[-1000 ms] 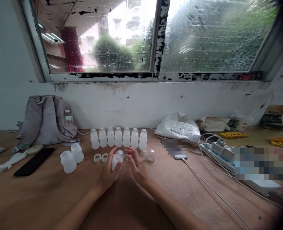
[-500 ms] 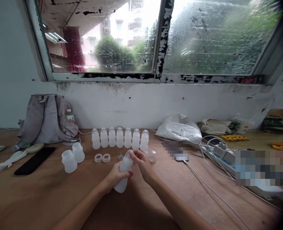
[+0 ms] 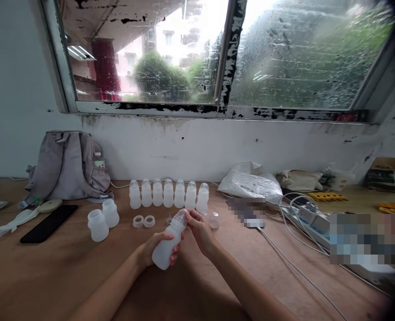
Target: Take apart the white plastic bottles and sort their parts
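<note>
My left hand (image 3: 157, 247) is wrapped round the body of a translucent white bottle (image 3: 166, 246), tilted with its top toward the upper right. My right hand (image 3: 199, 227) pinches the clear cap (image 3: 181, 216) on that bottle's top. Behind them a row of several capped white bottles (image 3: 168, 194) stands near the wall. Two open bottle bodies (image 3: 103, 218) stand to the left. Two white rings (image 3: 143, 221), a small clear nipple (image 3: 168, 220) and a clear cap (image 3: 213, 220) lie on the brown table (image 3: 67, 272).
A grey backpack (image 3: 67, 166) leans on the wall at the left, with a black phone (image 3: 43, 224) in front of it. A white plastic bag (image 3: 249, 182), a power strip (image 3: 313, 218) and cables (image 3: 294, 267) lie to the right.
The left hand has lifted the bottle off the table and tilted it. The right hand came to its top and now holds the cap there.
</note>
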{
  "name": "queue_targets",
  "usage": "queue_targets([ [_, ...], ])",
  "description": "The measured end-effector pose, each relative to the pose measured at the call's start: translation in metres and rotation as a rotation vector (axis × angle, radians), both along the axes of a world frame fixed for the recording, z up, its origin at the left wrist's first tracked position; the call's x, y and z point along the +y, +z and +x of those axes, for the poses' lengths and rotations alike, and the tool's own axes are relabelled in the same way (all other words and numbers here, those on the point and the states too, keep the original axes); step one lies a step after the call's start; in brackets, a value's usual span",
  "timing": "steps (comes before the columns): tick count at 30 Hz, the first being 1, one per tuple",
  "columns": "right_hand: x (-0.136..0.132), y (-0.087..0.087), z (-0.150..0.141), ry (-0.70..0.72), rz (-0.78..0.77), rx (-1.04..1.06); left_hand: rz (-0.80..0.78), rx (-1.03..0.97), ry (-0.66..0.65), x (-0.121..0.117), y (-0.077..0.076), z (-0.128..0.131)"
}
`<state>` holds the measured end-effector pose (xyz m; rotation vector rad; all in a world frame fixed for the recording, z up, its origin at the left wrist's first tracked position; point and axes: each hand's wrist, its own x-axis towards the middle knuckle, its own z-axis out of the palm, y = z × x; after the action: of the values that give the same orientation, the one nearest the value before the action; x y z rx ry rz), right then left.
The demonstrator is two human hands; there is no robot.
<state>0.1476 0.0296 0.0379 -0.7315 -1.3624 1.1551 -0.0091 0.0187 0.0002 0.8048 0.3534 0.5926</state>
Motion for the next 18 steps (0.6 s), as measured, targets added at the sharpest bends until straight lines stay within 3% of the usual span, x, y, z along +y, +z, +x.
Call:
queue_targets([
  [3, 0.01, 0.004, 0.011, 0.014, -0.092, 0.143, 0.033, 0.024, -0.057, -0.001, -0.003, -0.004],
  [6, 0.026, 0.007, 0.032, -0.172, -0.064, 0.22, 0.085, 0.087, -0.101, -0.004, -0.005, -0.01],
  [8, 0.035, 0.006, 0.046, -0.26, -0.018, 0.173, 0.099, 0.083, -0.061, -0.006, -0.005, -0.012],
  [11, 0.044, 0.001, 0.058, -0.309, 0.068, -0.022, 0.077, 0.07, 0.058, -0.005, -0.006, -0.011],
  [18, 0.05, -0.027, 0.054, -0.503, 0.412, -0.791, 0.062, 0.085, 0.277, -0.004, -0.003, -0.004],
])
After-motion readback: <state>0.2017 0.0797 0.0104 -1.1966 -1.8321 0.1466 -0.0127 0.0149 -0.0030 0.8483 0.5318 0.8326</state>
